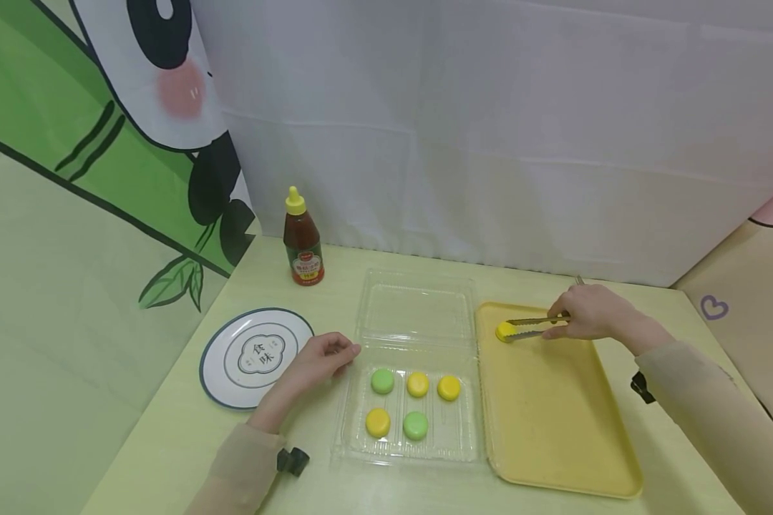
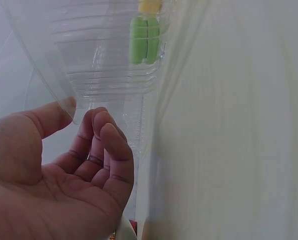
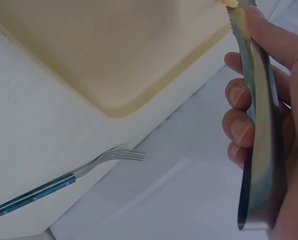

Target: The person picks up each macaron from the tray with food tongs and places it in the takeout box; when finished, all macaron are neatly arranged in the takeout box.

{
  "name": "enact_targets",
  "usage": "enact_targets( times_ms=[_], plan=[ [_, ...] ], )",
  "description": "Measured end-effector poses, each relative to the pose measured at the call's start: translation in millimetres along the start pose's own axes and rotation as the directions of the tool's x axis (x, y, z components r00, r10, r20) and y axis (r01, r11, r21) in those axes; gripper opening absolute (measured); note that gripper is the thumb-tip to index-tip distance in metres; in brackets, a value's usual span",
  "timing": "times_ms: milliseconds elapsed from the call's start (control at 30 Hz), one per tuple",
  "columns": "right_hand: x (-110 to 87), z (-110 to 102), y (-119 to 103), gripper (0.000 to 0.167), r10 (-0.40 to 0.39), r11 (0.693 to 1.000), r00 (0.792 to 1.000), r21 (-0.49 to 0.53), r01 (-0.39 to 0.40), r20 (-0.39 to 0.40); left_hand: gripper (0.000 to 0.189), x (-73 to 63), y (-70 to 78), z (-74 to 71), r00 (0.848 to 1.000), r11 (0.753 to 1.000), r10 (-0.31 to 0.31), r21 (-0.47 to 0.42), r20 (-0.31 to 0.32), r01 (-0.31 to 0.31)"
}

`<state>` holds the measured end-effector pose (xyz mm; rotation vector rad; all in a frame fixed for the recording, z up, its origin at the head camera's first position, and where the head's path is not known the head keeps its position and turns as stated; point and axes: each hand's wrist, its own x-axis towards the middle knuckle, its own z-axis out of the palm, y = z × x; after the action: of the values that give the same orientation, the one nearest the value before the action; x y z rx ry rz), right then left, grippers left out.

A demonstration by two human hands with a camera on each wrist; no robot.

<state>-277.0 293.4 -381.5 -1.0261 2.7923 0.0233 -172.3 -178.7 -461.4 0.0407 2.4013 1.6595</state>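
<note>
My left hand (image 1: 318, 361) pinches the left rim of a clear plastic container (image 1: 451, 436), its lid folded back behind it. Thumb and fingers meet at that rim in the left wrist view. Inside the base sit several macarons: yellow ones (image 1: 449, 388) and green ones (image 1: 415, 425). With my right hand (image 1: 589, 312) I grip metal tongs (image 3: 263, 165), whose toothed tips hold a yellow macaron (image 1: 505, 331) over the far left corner of a yellow tray (image 1: 554, 422). Whether that macaron touches the tray I cannot tell.
A white plate (image 1: 232, 357) with a blue rim lies left of my left hand. Behind it stands a red sauce bottle (image 1: 303, 243) with a yellow cap. A fork (image 3: 74, 177) with a blue handle lies beyond the tray's edge, near the white cloth backdrop (image 1: 457, 143).
</note>
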Motion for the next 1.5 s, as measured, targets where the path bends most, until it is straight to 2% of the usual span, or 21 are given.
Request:
enact_targets(
  times_ms=[467,633,800,1100,1267,1500],
  plan=[
    [-8.4,-20,-3,0.036,0.01,1.0,1.0,-0.02,-0.009,0.013,0.025,-0.7,0.9,0.1,1.0,1.0,-0.007,-0.003,-0.002,0.007],
    [-10.3,-28,-5,0.04,-0.01,1.0,1.0,-0.021,0.01,0.002,0.024,0.5,-0.4,0.2,1.0,1.0,-0.011,-0.005,-0.002,0.011],
    [-11.7,-36,-7,0.037,-0.049,0.998,0.998,-0.051,0.048,-0.028,0.025,1.6,-1.3,0.6,1.0,1.0,-0.013,-0.006,-0.003,0.013],
    [-12.0,-47,-15,0.033,-0.051,0.996,0.998,-0.079,0.049,-0.034,0.027,3.0,-3.7,1.3,1.0,1.0,-0.002,0.001,-0.004,0.002],
    [-10.7,-55,-27,0.024,-0.077,0.995,0.996,-0.071,0.074,-0.041,0.027,2.9,-3.6,1.1,1.0,1.0,0.002,-0.003,-0.001,-0.002],
    [-9.1,-67,-47,0.023,-0.084,0.992,0.996,-0.094,0.081,-0.03,0.026,2.4,-0.4,1.1,1.0,1.0,-0.015,-0.002,-0.002,0.015]
  ],
)
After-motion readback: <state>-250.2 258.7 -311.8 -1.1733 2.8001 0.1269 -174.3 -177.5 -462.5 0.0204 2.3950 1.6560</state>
